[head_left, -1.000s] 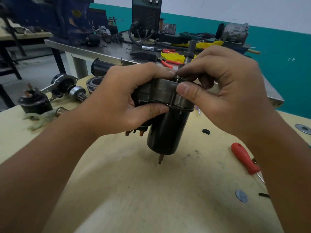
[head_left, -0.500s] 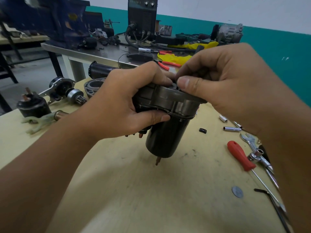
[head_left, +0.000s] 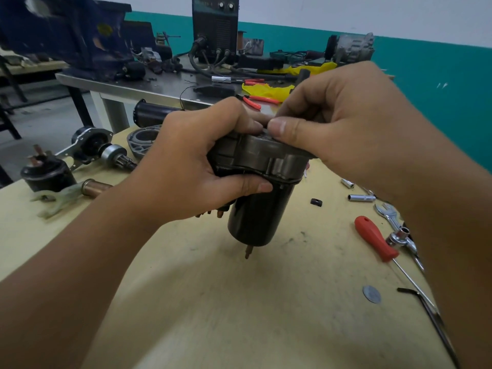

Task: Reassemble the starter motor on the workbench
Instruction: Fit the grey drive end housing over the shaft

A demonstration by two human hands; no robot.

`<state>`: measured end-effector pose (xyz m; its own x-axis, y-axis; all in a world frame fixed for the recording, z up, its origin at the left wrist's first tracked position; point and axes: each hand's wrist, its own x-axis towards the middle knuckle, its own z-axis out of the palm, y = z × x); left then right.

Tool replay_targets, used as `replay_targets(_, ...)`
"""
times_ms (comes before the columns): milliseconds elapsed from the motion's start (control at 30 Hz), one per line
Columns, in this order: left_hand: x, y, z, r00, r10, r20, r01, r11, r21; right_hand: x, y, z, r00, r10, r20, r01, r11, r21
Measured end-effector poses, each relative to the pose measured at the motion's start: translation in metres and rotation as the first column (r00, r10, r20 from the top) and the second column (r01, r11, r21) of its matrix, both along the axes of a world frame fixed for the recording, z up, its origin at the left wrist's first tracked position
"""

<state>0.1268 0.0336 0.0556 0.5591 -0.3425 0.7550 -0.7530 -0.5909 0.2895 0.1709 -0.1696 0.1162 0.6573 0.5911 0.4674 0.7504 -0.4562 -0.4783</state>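
Note:
The starter motor body (head_left: pixel 255 214), a black cylinder with a grey metal end housing (head_left: pixel 266 158) on top, is held upright above the yellow workbench (head_left: pixel 213 302). My left hand (head_left: pixel 191 171) grips the housing from the left, thumb underneath. My right hand (head_left: pixel 338 123) has its fingers curled over the top of the housing, thumb pressed on its upper edge; what the fingers hold is hidden. A short stud sticks out of the cylinder's bottom.
Loose parts lie at the left: a solenoid (head_left: pixel 45 174), a drive gear assembly (head_left: pixel 106 150), a fork lever (head_left: pixel 61 198), a grey casting (head_left: pixel 143 139). At the right lie a red screwdriver (head_left: pixel 375 238), a wrench (head_left: pixel 388 211), sockets (head_left: pixel 360 197), a hex key (head_left: pixel 426 312), a washer (head_left: pixel 371 294). A cluttered metal table (head_left: pixel 149 89) stands behind.
The motor has tilted slightly and my right hand has closed down over the top of the housing, hiding the shaft seen a second ago. The view has shifted left, revealing more tools at the right.

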Motion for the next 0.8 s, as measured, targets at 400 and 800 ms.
replay_targets(400, -0.001, 0.0, 0.003, 1.0, -0.01, -0.024, 0.01, 1.0, 0.009, -0.002, 0.001, -0.001, 0.999, -0.029, 0.035, 0.028, 0.999, 0.017)
replay_targets(800, -0.001, -0.002, 0.003, 0.999, 0.03, 0.013, -0.03, 1.0, -0.004, -0.007, 0.006, -0.005, 0.996, -0.045, 0.083, 0.042, 0.998, 0.044)
